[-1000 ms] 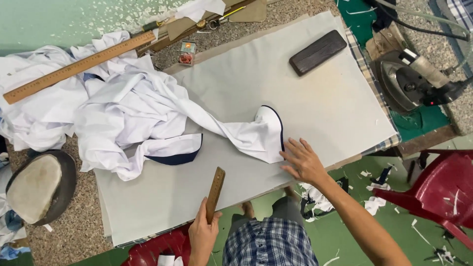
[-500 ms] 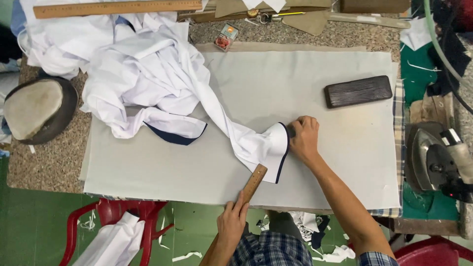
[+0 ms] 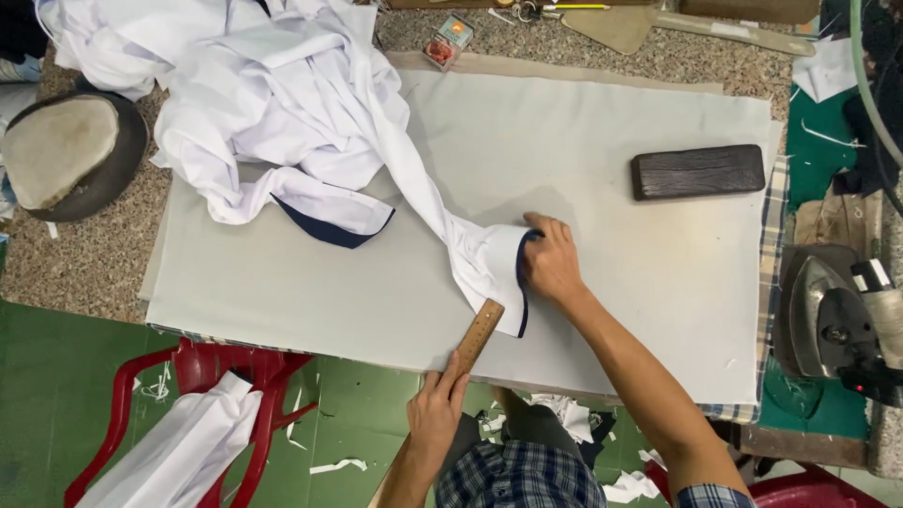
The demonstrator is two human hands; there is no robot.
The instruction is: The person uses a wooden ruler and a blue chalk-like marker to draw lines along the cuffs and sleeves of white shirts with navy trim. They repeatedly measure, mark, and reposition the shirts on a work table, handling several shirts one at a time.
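Right hand (image 3: 550, 263): arm reaches in from the lower right, wrist bent, fingers curled and pinching the dark-trimmed cuff of the white sleeve (image 3: 494, 273). The sleeve lies flat near the middle of the grey pressing pad (image 3: 602, 141), running up-left into the heaped white garment (image 3: 273, 103).

Left hand (image 3: 435, 414): at the near edge of the pad, fingers closed round the lower end of a wooden ruler (image 3: 478, 336), which tilts up-right until its tip touches the sleeve.

Hidden or unclear: the right fingertips are tucked under the cuff fold; the garment is cut off at the top edge; the ruler's lower end sits inside the left hand.

Edges and room: bare pad lies right of the cuff up to 1 dark wooden block (image 3: 698, 171). 1 iron (image 3: 832, 315) rests off the pad's right edge. 1 round cushion (image 3: 71, 150) sits at far left, 1 red plastic chair (image 3: 202, 376) below the near edge.
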